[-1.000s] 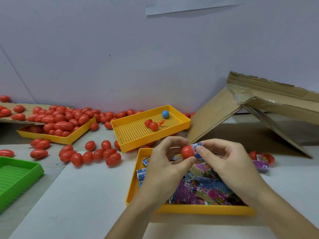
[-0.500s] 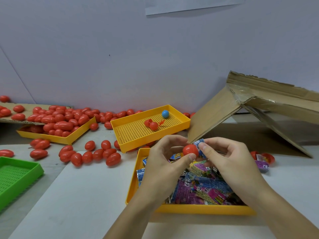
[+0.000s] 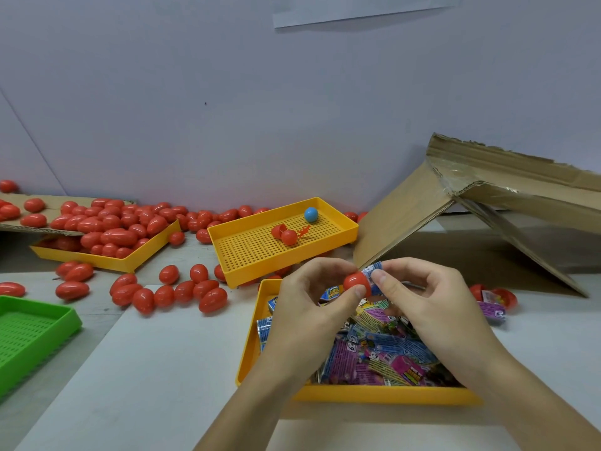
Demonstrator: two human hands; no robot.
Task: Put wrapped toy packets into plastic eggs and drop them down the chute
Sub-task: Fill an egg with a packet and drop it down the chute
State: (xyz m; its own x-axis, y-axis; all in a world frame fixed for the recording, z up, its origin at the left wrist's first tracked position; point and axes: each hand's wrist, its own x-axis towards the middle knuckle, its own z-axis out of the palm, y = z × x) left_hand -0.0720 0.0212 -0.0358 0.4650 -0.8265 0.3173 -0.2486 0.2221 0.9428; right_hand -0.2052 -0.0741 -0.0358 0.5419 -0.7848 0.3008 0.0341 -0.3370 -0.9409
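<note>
Packets [image 3: 383, 349] fill the near tray [image 3: 250, 336]; eggs [image 3: 107, 229] lie far left.

A red egg half [image 3: 356, 282] and a blue printed packet [image 3: 371, 270] are seen at centre. Pink, purple and blue printed packets [image 3: 383, 353] fill a yellow tray [image 3: 357, 393] at 6 o'clock. A yellow perforated tray [image 3: 260, 252] carries a blue ball [image 3: 311, 214]. Red eggs [image 3: 110, 229] are heaped at 9 o'clock. A green slotted tray [image 3: 29, 333] is shown at 8 o'clock, brown cardboard [image 3: 409, 219] at 3 o'clock, over a white tabletop [image 3: 156, 369].

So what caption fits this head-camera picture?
Left hand holds a red egg half; right hand presses in a packet.
</note>
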